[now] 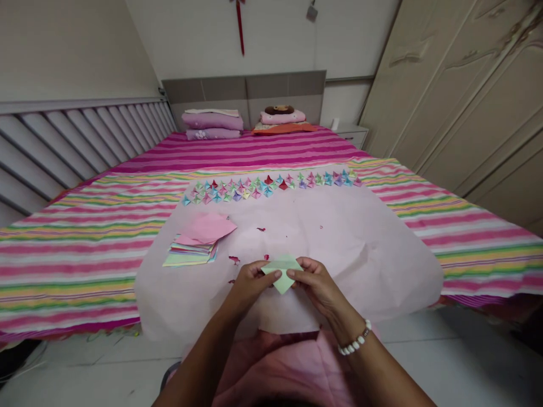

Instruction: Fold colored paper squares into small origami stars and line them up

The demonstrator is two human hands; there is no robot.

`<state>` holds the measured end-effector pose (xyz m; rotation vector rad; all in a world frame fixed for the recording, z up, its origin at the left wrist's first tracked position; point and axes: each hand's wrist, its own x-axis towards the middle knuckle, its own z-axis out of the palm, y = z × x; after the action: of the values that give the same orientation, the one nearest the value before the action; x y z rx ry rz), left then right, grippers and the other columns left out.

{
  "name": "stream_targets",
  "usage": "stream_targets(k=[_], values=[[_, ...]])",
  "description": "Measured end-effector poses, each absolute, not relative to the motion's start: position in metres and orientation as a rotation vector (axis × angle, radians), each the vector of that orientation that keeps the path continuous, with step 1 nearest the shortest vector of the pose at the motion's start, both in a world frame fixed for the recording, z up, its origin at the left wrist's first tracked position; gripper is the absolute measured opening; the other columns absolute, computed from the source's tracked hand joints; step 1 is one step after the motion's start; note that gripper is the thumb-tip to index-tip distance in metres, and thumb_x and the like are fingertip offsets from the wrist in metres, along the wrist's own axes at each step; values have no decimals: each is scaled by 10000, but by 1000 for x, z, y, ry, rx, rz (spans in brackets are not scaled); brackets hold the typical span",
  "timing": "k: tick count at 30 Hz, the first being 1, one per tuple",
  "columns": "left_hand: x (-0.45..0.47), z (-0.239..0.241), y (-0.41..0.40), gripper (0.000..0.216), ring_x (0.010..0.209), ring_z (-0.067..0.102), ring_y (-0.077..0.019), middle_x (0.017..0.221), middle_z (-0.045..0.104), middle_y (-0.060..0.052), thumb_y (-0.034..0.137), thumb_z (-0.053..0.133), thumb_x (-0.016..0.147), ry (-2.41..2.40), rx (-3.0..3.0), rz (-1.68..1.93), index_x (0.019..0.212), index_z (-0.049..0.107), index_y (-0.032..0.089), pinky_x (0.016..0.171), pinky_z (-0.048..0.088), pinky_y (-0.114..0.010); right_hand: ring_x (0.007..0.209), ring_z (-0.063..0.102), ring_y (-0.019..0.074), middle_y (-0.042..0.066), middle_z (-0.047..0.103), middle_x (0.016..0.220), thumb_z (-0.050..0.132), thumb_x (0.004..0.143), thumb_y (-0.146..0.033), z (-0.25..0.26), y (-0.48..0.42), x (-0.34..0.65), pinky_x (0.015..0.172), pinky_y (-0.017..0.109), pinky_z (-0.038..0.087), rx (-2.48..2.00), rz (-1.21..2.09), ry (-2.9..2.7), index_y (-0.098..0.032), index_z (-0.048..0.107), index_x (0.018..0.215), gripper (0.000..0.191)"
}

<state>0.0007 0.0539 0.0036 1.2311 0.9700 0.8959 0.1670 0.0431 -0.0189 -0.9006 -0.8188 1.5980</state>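
A light green sheet of origami paper (283,284), partly folded with a point facing down, is held between both hands just above the near part of a large pale sheet (339,237). My left hand (253,281) grips its left corner, thumb on the front face. On the other side, my right hand (314,281) pinches the right corner the same way, and a white bead bracelet circles that wrist. Fingers behind the paper are mostly hidden. To the left lies a stack of coloured paper squares (193,249), a pink sheet (207,228) on top.
Rows of small folded paper pieces (255,193) in several colours line the pale sheet's far edge. The sheet has small torn holes (233,260) and covers a striped bed (76,249). Folded bedding (212,123) rests by the headboard; a wardrobe (475,85) stands right.
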Motion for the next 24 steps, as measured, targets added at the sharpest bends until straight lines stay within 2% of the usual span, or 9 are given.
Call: stream_targets(k=[3,8,11,14,18,19,21,24], values=[[1,1,56,253,624,556,-141,668,660,-25,328,707,703,986,1240,881,874,737,143,590,419,-244,493,508,103,-10,650,591,814,569,-249,-18,42,168,486,233,382,-914,1573,-833,-169,700,679,177],[-2,-2,57,200,671,585,-143,791,686,-34,265,663,728,941,1183,903,904,730,194,612,456,-250,487,515,102,-18,647,592,750,596,-180,-18,42,169,503,237,390,-902,1536,-856,-191,709,696,109],[-3,-1,57,155,688,593,-148,766,681,-41,239,637,724,899,1094,898,829,735,179,644,466,-258,525,539,116,-15,644,597,685,598,-126,-19,43,169,542,243,407,-898,1514,-907,-194,711,691,118],[-2,2,56,192,719,603,-166,768,679,-57,310,631,721,854,1000,907,774,727,153,663,473,-274,551,554,129,-11,643,604,635,620,-115,-22,43,171,577,256,415,-893,1494,-985,-197,709,712,144],[2,3,55,222,620,574,-138,648,639,-18,355,712,672,979,1069,948,741,690,146,613,451,-255,634,575,153,6,665,733,621,664,-131,-23,42,174,639,285,432,-850,1482,-1107,-211,714,789,175],[3,2,55,239,598,564,-129,627,628,-2,324,749,636,1017,1092,962,784,685,149,597,440,-246,667,577,158,15,666,786,629,681,-150,-23,41,175,654,289,435,-835,1482,-1134,-211,716,799,158],[5,0,55,417,597,562,-122,647,629,14,266,790,585,1037,1111,996,966,658,155,587,429,-237,690,566,158,20,655,808,657,713,-208,-21,41,175,656,286,433,-838,1484,-1165,-207,715,794,99],[7,-3,55,741,614,570,-122,674,625,22,251,787,598,1013,1109,1015,1267,485,151,580,415,-231,654,546,146,0,632,704,740,681,-279,-21,41,172,633,275,424,-906,1449,-1112,-209,705,792,135]])
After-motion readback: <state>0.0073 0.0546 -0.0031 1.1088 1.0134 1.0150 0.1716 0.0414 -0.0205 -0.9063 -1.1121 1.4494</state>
